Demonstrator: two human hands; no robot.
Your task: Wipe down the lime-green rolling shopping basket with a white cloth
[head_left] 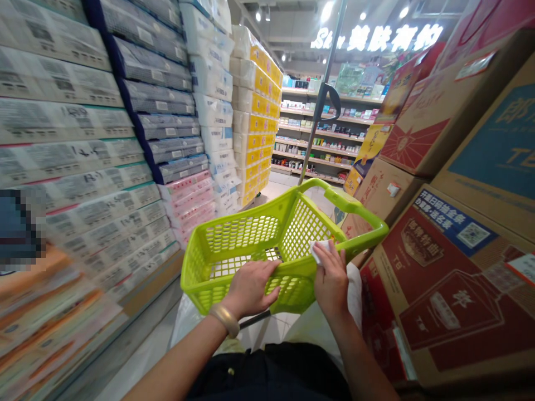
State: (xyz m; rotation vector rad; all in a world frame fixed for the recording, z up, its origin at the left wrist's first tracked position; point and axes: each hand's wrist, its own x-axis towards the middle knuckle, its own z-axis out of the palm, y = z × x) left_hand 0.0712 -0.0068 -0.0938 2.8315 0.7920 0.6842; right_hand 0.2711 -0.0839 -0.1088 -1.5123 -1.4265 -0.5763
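Note:
A lime-green plastic shopping basket (232, 236) with perforated sides is in front of me, tilted in view, with no goods visible inside. My left hand (251, 285), with a gold-coloured bangle (225, 319) at its wrist, grips the near rim, fingers over the edge and thumb on the outer side. Farther right, my right hand (332, 284) presses a white cloth or tissue (320, 252) against the same rim, close to the basket's green handle (368, 231). Part of the cloth is hidden under the fingers.
Tall stacks of wrapped paper packs (163, 100) line the left side. Large cartons (451, 289) are piled close on the right. A grey pole (311, 139) with a dark loop rises behind the basket. Stocked shelves (326, 133) stand at the back.

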